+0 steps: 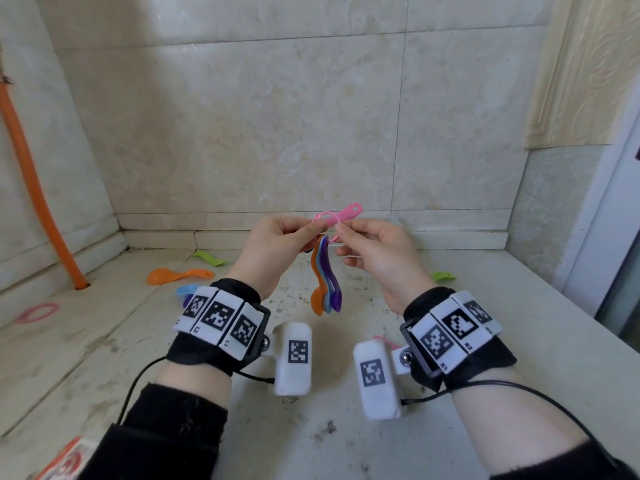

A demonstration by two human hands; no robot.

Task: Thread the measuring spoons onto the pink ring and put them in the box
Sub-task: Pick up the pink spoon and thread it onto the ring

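My left hand (277, 244) pinches a thin pink ring (321, 217) held above the counter. An orange, a blue and a purple measuring spoon (327, 278) hang from the ring, bowls down. My right hand (375, 252) pinches a pink measuring spoon (343, 214) whose handle lies across the ring, its end pointing up and right. Loose spoons lie on the counter: an orange one (176, 275), a green one (209, 258), a blue one (185, 290) and another green one (443, 276). The corner of an orange and white box (67, 460) shows at the bottom left.
A second pink ring (36, 313) lies at the far left of the counter. An orange pipe (38, 195) runs down the left wall into the counter. Tiled walls close the back and left; a window frame (609, 237) is at the right.
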